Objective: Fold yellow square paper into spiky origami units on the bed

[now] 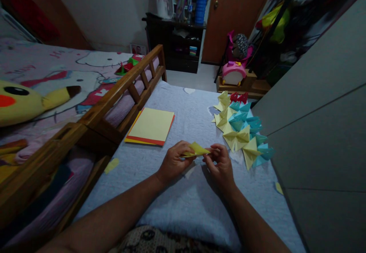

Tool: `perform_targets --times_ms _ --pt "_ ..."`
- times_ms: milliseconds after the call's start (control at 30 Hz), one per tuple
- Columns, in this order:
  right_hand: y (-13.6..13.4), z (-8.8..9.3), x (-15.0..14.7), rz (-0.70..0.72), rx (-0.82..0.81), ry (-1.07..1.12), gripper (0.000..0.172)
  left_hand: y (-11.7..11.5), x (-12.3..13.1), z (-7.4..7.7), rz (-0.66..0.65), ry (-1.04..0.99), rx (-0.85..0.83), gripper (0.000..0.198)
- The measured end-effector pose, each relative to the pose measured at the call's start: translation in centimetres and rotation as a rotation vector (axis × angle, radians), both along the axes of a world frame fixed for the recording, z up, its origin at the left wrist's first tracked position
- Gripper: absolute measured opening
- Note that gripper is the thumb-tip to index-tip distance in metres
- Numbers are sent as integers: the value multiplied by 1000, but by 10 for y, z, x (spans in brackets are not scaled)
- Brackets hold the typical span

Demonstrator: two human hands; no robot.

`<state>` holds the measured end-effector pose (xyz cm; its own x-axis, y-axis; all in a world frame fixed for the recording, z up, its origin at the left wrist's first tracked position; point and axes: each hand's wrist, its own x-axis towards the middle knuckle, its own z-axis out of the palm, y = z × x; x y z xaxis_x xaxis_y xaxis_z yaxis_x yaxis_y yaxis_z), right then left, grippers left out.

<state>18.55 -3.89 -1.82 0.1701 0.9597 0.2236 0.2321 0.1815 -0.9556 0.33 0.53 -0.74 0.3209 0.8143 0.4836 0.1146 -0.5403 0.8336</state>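
Note:
A small piece of folded yellow paper is held between my two hands above the blue bed sheet. My left hand closes round its left part, thumb below and fingers behind. On the other side, my right hand pinches the paper's right tip between thumb and fingertips. To the left lies a stack of paper sheets, pale yellow on top with red and orange edges showing. Folded paper pieces stand at the right: yellow ones, blue ones and red ones.
A wooden bed rail borders the sheet on the left, with a yellow plush toy beyond it. A grey cabinet stands close on the right. Past the far edge are a dark shelf unit and a pink toy case.

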Motion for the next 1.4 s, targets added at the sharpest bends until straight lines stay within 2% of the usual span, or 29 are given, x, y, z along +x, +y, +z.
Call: perform_targets --times_ms 133,233,433,567,667,767,967,1133,1400 --pt "-2 0 -3 12 23 41 16 -2 0 1 -3 41 46 2" --pt "-2 2 -3 18 52 10 9 -3 -2 2 -23 83 64 12" --pt "-3 0 -1 60 89 -27 15 -1 -4 0 -97 100 27 10" --pt "-5 2 -2 89 92 -47 20 -1 -5 -3 -52 137 45 7" --pt "-6 8 -3 14 95 -61 20 -2 -6 -3 -13 138 94 7" --pt "-5 12 -2 -88 91 -105 12 -3 -6 -1 -1 116 121 7" --pt "-7 13 -6 -73 58 -94 8 -4 -6 -2 9 95 119 9" --pt "-9 14 -9 -141 22 -47 10 -5 -7 -4 5 105 115 11" --pt "-11 16 -7 -51 44 -27 14 -5 -7 -3 13 135 131 13"
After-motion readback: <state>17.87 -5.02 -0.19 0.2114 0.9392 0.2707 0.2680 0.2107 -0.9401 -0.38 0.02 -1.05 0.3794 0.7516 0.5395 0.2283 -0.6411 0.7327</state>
